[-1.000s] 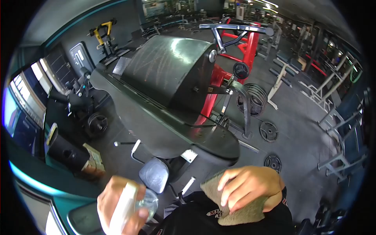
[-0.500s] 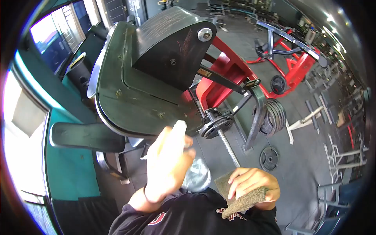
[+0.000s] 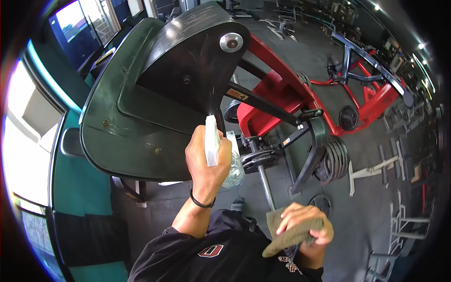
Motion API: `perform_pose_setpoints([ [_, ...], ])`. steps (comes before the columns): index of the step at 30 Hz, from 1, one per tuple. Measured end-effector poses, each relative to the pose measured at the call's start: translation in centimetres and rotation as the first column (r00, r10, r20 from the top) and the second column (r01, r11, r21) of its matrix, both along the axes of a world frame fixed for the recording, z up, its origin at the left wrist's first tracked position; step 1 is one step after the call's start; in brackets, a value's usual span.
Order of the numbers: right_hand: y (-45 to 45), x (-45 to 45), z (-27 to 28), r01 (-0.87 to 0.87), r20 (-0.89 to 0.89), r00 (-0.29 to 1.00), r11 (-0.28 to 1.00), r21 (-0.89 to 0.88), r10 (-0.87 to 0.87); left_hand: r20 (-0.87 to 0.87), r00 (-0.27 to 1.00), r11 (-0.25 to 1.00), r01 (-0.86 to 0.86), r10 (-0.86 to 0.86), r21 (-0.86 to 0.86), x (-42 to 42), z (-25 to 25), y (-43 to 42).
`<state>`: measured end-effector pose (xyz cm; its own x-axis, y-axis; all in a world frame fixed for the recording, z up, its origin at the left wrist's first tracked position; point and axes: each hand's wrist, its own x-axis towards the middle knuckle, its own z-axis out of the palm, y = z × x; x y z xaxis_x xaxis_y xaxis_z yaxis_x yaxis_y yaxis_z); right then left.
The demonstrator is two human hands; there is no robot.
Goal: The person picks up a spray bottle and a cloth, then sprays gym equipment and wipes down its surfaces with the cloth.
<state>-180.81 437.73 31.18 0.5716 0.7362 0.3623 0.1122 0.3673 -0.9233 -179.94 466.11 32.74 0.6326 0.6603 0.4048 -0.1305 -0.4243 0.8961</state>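
Machine [image 3: 129, 138] stands before left fingers [image 3: 195, 146] gripping spray bottle [image 3: 212, 148], weight plates [image 3: 259, 160] beside; right fingers [image 3: 300, 216] clutch cloth [image 3: 293, 236].

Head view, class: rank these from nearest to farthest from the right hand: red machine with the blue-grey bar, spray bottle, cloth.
1. Cloth, held in the right hand.
2. Spray bottle, in the left hand.
3. Red machine with the blue-grey bar, in the background, upper right.
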Motion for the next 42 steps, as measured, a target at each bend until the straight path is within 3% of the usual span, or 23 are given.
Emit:
perform_pose_setpoints([
  [3,-0.4,3.6,-1.0,0.168,-0.248,0.952,0.984,-0.057,-0.177,-0.006,0.997,0.997,-0.076,0.076,-0.019,1.9,-0.6,-0.7],
  [5,-1.1,6.4,-3.1,0.116,-0.443,0.891,0.993,0.023,-0.094,0.025,0.988,0.988,-0.152,0.152,-0.005,3.2,-0.5,-1.0],
  [8,-0.9,9.9,-4.2,0.036,-0.527,0.85,0.996,0.078,0.011,-0.11,0.964,0.97,-0.239,0.243,0.05,3.5,-1.3,-1.3],
  [11,-0.6,12.7,-6.9,0.218,-0.706,0.691,0.976,-0.003,-0.156,-0.231,0.913,0.942,-0.325,0.335,0.083,3.5,-3.1,-1.6],
  [15,-0.5,17.5,-7.7,0.08,-0.821,0.57,0.993,0.085,0.024,-0.314,0.854,0.909,-0.407,0.414,0.092,3.6,-5.2,-3.7],
  [16,-0.1,18.3,-6.1,-0.04,-0.787,0.596,0.985,0.17,0.16,-0.327,0.845,0.904,-0.416,0.423,0.096,3.7,-5.7,-4.3],
  [19,-1.0,23.4,-8.1,-0.134,-0.721,0.677,0.988,0.076,0.148,-0.468,0.795,0.919,-0.377,0.386,0.118,4.1,-6.9,-5.1],
  [20,-0.7,24.7,-8.5,-0.15,-0.679,0.709,0.982,0.119,0.19,-0.455,0.805,0.921,-0.376,0.38,0.104,4.3,-7.3,-5.4],
  [21,-0.6,26.2,-9.8,-0.112,-0.648,0.751,0.992,0.063,0.126,-0.41,0.827,0.919,-0.384,0.384,0.085,4.4,-7.5,-5.5],
  [23,0.6,26.6,-10.7,0.008,-0.671,0.738,0.993,0.117,0.073,-0.325,0.873,0.929,-0.368,0.362,0.047,4.3,-7.6,-5.5],
  [25,1.9,25.1,-9.5,0.069,-0.773,0.62,0.971,0.227,0.136,-0.27,0.889,0.924,-0.382,0.371,0.011,4.0,-7.3,-5.2],
  [27,2.2,24.9,-9.3,0.154,-0.86,0.497,0.964,0.216,0.113,-0.282,0.882,0.918,-0.396,0.378,-0.008,3.3,-6.8,-4.6],
  [29,1.9,25.0,-8.2,0.075,-0.819,0.529,0.949,0.305,0.221,-0.296,0.887,0.925,-0.38,0.355,-0.031,2.2,-6.4,-4.2],
  [35,2.1,24.8,-7.3,0.189,-0.83,0.552,0.958,0.217,0.08,-0.204,0.957,0.956,-0.242,0.207,-0.163,0.6,-6.2,-3.4],
  [37,3.8,22.7,-6.3,0.218,-0.837,0.547,0.96,0.175,0.028,-0.176,0.966,0.973,-0.21,0.192,-0.092,0.5,-6.8,-2.8],
  [41,7.3,19.7,-8.0,0.177,-0.94,0.342,0.98,0.088,0.023,-0.155,0.982,0.993,-0.116,0.109,-0.032,-0.3,-4.7,-1.8],
  [42,8.2,19.1,-8.7,0.144,-0.927,0.361,0.976,0.165,0.103,-0.148,0.984,0.994,-0.102,0.095,-0.036,-0.6,-4.1,-1.6],
])
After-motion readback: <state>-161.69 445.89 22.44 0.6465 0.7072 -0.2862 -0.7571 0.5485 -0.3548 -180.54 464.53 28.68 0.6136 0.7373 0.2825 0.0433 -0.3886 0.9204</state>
